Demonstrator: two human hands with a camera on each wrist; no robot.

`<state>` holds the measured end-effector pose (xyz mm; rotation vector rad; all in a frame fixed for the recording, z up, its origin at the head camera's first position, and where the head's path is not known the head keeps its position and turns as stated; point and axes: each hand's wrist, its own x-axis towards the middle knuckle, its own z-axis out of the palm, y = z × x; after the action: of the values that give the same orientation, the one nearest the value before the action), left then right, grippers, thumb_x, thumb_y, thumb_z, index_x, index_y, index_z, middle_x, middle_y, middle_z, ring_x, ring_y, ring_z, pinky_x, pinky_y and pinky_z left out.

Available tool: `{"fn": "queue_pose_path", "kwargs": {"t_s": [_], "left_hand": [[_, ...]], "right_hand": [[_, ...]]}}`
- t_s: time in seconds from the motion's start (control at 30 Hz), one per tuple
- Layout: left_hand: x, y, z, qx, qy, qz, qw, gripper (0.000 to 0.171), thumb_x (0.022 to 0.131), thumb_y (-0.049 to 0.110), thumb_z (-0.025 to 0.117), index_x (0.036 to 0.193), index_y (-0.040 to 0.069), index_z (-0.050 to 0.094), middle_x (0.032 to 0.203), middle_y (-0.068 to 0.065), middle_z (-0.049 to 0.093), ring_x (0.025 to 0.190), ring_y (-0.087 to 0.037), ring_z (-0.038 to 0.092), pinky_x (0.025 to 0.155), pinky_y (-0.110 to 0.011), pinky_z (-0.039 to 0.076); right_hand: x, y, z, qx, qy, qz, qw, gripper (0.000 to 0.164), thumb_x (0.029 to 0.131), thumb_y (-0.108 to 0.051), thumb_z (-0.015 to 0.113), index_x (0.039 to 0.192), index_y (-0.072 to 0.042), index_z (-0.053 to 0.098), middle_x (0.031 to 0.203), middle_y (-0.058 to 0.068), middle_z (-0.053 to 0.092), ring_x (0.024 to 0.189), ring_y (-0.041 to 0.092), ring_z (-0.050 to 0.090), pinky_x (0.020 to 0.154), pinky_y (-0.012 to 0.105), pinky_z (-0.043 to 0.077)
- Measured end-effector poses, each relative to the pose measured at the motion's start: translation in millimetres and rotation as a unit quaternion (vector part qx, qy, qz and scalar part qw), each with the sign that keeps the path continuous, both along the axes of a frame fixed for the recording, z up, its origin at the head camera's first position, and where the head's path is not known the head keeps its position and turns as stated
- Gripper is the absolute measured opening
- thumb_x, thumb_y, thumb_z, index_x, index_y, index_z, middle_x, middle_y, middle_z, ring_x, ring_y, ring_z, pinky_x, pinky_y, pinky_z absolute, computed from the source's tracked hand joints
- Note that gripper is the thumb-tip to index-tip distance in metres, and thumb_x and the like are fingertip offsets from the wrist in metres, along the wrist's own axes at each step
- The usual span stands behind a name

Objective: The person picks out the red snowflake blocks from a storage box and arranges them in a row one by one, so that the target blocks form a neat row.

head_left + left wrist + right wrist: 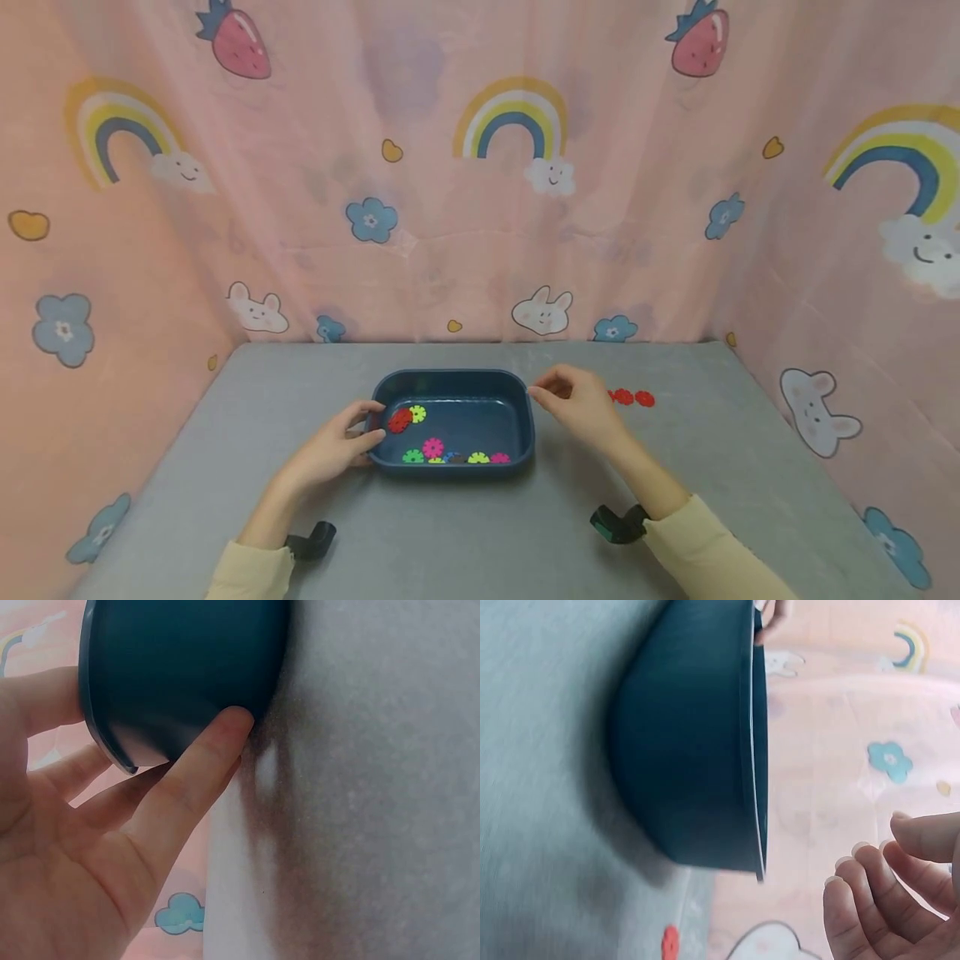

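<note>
A dark blue plastic tub (pixel 453 469) stands on the grey table with several small notched plastic discs in it. My left hand (pixel 339 440) holds the tub by its left end; in the left wrist view one digit presses the outer wall (pixel 180 660) and others reach round the rim. Just off the right rim is my right hand (pixel 581 408), its fingers loosely bent. The right wrist view shows a gap between thumb and fingers (pixel 877 881), with nothing held. Inside lie red discs (pixel 400 420), a pink disc (pixel 432 448), a green disc (pixel 412 457) and yellow discs (pixel 478 458).
Several red discs (pixel 624 397) lie in a row on the table (pixel 450 542) beyond the right hand, partly hidden by it. A pink patterned curtain (pixel 420 275) hangs along the back and both sides. Each wrist wears a black device (pixel 618 525).
</note>
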<state>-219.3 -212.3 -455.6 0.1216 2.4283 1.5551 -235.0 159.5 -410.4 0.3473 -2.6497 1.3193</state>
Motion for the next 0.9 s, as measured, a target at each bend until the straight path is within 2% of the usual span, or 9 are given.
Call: {"fn": "queue_pose_path", "kwargs": {"t_s": [0.33,0.6,0.9], "left_hand": [[1.4,-3,3.5,-0.001,-0.004,0.003,1.0000,0.049,0.101,0.019,0.065,0.145,0.009,0.046,0.160,-0.028,0.027,0.130,-0.042,0.055,0.088,-0.044,0.059],[0.5,-4,4.9,-0.005,-0.004,-0.001,1.0000,0.050,0.101,0.021,0.065,0.146,0.010,0.046,0.160,-0.028,0.027,0.131,-0.043,0.053,0.089,-0.044,0.058],[-0.4,-2,1.9,0.005,-0.003,-0.007,1.0000,0.049,0.101,0.019,0.065,0.145,0.009,0.047,0.161,-0.028,0.026,0.132,-0.042,0.053,0.088,-0.043,0.059]], "right_hand": [[0.9,-44,2.0,0.000,-0.010,0.036,0.999,0.009,0.092,-0.018,0.078,0.097,-0.013,0.072,0.086,-0.003,0.067,0.077,0.018,0.061,0.066,0.029,0.056],[-2.2,-65,0.5,-0.008,-0.010,0.090,0.996,0.007,0.094,-0.020,0.076,0.095,-0.014,0.071,0.084,-0.006,0.066,0.076,0.015,0.060,0.065,0.029,0.054],[-7.7,-93,-4.5,0.007,-0.032,0.116,0.993,0.009,0.095,-0.022,0.074,0.098,-0.015,0.070,0.083,-0.007,0.064,0.076,0.014,0.059,0.065,0.028,0.054]]}}
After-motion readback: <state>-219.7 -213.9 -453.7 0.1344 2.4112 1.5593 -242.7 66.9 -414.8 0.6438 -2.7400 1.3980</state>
